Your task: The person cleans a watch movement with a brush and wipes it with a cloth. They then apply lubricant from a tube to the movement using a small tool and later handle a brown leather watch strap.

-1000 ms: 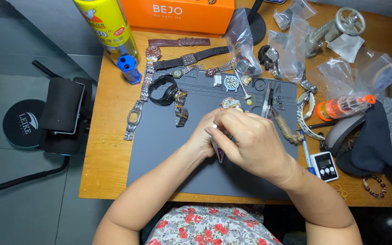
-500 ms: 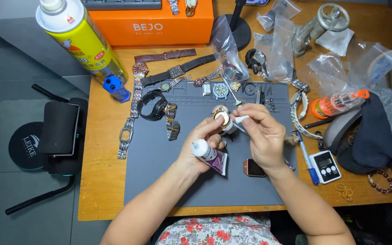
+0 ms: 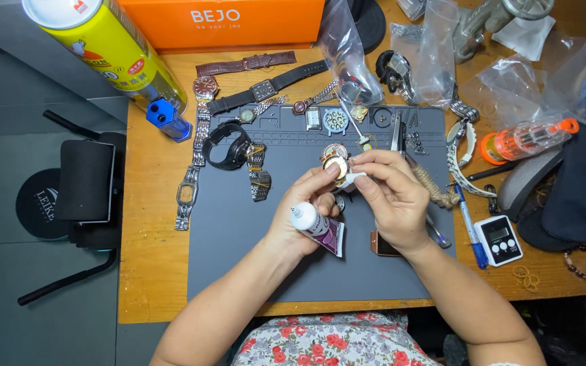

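Observation:
My left hand grips a small purple glue tube with a white cap in its palm, while its fingertips pinch a small round gold watch case. My right hand meets it from the right and holds a small white piece against the case. Both hands hover above a grey work mat on the wooden desk.
Several wristwatches and straps lie at the mat's upper left. A yellow spray can and an orange box stand at the back. Plastic bags, an orange screwdriver case, a blue pen and a small timer crowd the right.
The hands have moved up the mat from its middle. The glue tube came into my left hand, and both hands closed in on the gold watch case.

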